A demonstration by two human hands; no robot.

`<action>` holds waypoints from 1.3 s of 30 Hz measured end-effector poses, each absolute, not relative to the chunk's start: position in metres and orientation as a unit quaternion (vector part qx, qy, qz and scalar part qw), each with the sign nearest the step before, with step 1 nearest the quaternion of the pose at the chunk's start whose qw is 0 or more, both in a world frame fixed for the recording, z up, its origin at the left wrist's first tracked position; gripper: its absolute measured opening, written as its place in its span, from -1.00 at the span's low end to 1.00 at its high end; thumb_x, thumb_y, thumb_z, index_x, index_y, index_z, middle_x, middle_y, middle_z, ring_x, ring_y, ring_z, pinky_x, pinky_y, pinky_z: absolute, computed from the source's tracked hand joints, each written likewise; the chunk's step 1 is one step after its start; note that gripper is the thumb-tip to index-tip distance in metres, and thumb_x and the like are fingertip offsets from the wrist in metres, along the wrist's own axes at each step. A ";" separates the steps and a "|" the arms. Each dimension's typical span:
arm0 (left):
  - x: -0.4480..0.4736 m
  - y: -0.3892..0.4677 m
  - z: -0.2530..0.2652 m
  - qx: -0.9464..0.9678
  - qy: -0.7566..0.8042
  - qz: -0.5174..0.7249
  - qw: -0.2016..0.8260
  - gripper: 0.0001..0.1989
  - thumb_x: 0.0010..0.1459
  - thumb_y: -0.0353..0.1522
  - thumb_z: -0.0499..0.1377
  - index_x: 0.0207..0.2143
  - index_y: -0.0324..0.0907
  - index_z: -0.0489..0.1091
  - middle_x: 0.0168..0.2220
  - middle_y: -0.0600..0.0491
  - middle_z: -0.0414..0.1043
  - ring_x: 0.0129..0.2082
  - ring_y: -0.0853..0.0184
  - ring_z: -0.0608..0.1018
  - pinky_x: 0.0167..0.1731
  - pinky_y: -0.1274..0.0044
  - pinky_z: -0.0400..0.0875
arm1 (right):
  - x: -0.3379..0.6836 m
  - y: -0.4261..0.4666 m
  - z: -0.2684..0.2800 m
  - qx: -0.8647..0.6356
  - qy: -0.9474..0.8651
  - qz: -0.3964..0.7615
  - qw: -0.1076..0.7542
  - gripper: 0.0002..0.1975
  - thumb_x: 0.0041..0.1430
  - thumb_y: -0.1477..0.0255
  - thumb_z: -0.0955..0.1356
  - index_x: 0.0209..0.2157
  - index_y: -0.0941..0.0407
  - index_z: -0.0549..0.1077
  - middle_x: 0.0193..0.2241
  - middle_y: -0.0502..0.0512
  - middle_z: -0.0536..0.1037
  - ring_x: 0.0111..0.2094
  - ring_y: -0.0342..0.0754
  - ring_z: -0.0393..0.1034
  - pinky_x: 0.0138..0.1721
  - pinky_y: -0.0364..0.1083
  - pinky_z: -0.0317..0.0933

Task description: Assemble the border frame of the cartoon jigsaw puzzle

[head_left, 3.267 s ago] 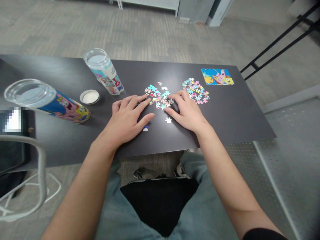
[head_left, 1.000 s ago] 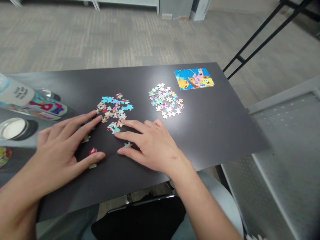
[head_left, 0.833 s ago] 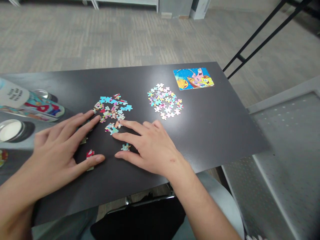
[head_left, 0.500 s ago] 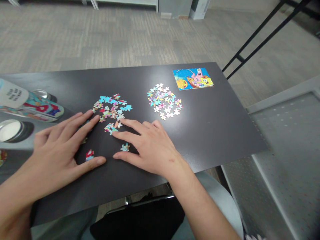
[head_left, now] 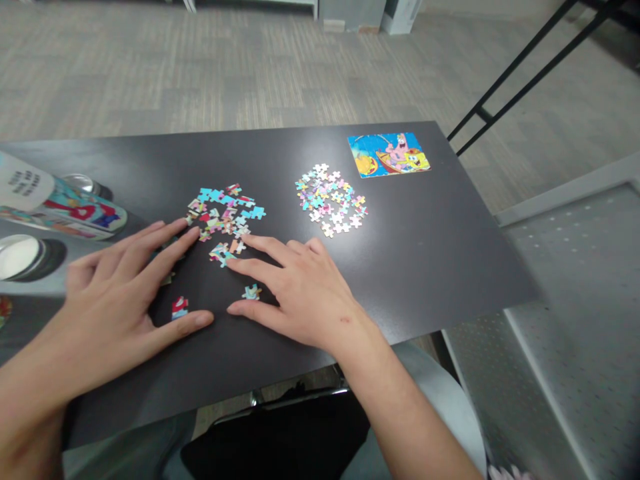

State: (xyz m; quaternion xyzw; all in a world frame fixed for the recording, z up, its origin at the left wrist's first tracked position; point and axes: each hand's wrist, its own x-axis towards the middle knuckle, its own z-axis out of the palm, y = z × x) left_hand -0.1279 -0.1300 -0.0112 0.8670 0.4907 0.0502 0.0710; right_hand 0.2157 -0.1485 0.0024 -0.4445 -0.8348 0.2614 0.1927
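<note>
A loose pile of jigsaw puzzle pieces [head_left: 220,213] lies on the dark table between and beyond my hands. My left hand [head_left: 120,287] rests with fingers spread, its fingertips at the pile's left edge. Under and beside it are a few pieces, partly hidden; a red and blue piece [head_left: 180,307] shows near the thumb. My right hand [head_left: 300,287] has its fingers apart, index and middle fingertips touching pieces at the pile's near right side. Just above its thumb lies a single light-blue piece [head_left: 251,292].
A second heap of puzzle pieces [head_left: 331,200] sits right of the first. Beyond it is an assembled cartoon picture [head_left: 389,155]. At left lie a printed can-shaped container [head_left: 75,207] and round metal-rimmed lids [head_left: 20,259]. The table [head_left: 440,267] ends at the right.
The view has shifted very slightly. Both hands and the puzzle pieces stay in practically the same places.
</note>
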 end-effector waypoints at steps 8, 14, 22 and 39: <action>-0.127 -0.130 -0.013 0.868 0.489 0.059 0.066 0.05 0.63 0.26 0.15 0.95 0.60 -0.28 0.95 -0.05 0.05 0.81 -0.71 0.29 0.61 -0.49 0.21 | 0.214 -0.150 0.004 -0.451 -0.835 0.252 0.193 -0.38 0.81 -0.11 0.50 0.60 -0.07 0.71 0.78 0.10 0.51 0.49 0.39 0.71 0.37 0.47 0.58; -0.125 -0.130 -0.006 0.874 0.480 0.046 0.060 0.09 0.65 0.21 0.19 0.97 0.51 -0.31 0.93 -0.17 0.09 0.80 -0.75 0.30 0.58 -0.49 0.24 | 0.215 -0.151 0.003 -0.450 -0.838 0.246 0.187 -0.34 0.90 -0.15 0.37 0.64 -0.06 0.68 0.79 0.08 0.48 0.50 0.36 0.70 0.40 0.48 0.54; -0.122 -0.133 -0.010 0.868 0.488 0.064 0.061 0.02 0.67 0.23 0.13 0.97 0.55 -0.25 0.95 -0.04 0.07 0.83 -0.67 0.30 0.64 -0.47 0.19 | 0.214 -0.153 0.006 -0.454 -0.837 0.244 0.182 -0.37 0.88 -0.12 0.42 0.64 -0.07 0.68 0.79 0.06 0.48 0.50 0.35 0.69 0.38 0.45 0.52; -0.113 -0.135 -0.012 0.874 0.478 0.074 0.033 -0.02 0.73 0.28 0.03 0.97 0.44 -0.25 0.92 -0.12 0.15 0.82 -0.57 0.35 0.59 -0.41 0.28 | 0.216 -0.154 0.005 -0.460 -0.833 0.248 0.181 -0.36 0.82 -0.07 0.51 0.66 -0.05 0.65 0.78 0.13 0.49 0.52 0.42 0.69 0.37 0.48 0.56</action>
